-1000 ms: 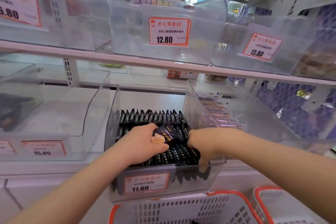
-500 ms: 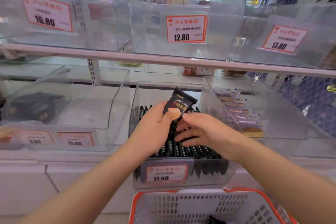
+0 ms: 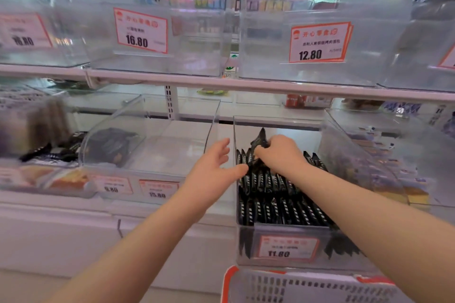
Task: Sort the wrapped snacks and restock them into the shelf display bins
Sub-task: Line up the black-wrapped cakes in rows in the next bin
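A clear display bin (image 3: 283, 231) with an 11.80 tag holds several rows of black wrapped snacks (image 3: 283, 206) standing on edge. My right hand (image 3: 278, 154) grips one black snack packet (image 3: 259, 140) at the back of those rows, its top sticking up above my fingers. My left hand (image 3: 211, 170) hovers with fingers spread just left of the bin's left wall, its thumb reaching toward the snacks, holding nothing.
An empty clear bin (image 3: 152, 145) with a 15.80 tag stands to the left. A bin of cake packets (image 3: 384, 174) stands to the right. A white and orange basket (image 3: 307, 285) sits below. Empty bins line the upper shelf (image 3: 221, 81).
The packet passed from my left hand to my right, which pushed it down into the back of the rows. My left hand let go and drew away left. The view shifted left.
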Demonstrator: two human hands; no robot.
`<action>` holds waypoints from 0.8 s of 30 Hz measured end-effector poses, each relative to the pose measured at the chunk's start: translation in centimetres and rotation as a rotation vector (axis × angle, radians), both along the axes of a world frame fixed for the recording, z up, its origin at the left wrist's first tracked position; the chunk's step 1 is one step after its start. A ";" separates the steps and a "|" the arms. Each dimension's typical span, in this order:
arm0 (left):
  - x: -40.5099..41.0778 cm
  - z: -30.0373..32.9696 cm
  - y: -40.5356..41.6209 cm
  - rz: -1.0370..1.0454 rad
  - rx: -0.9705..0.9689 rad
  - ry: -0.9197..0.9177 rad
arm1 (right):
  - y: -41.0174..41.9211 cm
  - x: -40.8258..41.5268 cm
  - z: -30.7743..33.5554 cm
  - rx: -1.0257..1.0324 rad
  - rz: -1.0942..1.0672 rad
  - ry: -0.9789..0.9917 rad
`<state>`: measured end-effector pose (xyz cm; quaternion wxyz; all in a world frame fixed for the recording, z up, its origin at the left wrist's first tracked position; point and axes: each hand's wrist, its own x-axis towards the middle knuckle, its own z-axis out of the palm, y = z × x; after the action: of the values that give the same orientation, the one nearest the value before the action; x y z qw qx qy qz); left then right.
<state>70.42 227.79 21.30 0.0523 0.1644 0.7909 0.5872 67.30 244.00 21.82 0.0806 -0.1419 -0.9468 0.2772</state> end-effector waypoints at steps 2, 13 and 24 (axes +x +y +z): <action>-0.5 -0.5 -0.1 -0.072 0.060 -0.052 | -0.7 -1.5 -0.3 0.036 0.030 -0.022; -1.1 -1.2 -1.1 -0.244 0.195 -0.070 | -1.0 -2.5 -1.4 0.108 0.395 -0.189; -1.0 -1.6 -1.0 -0.248 0.223 -0.059 | -1.5 -5.2 -3.4 0.307 0.163 -0.015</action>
<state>69.47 226.76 19.68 0.1289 0.2481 0.6927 0.6648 62.14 242.45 18.46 0.0715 -0.0530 -0.9870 0.1337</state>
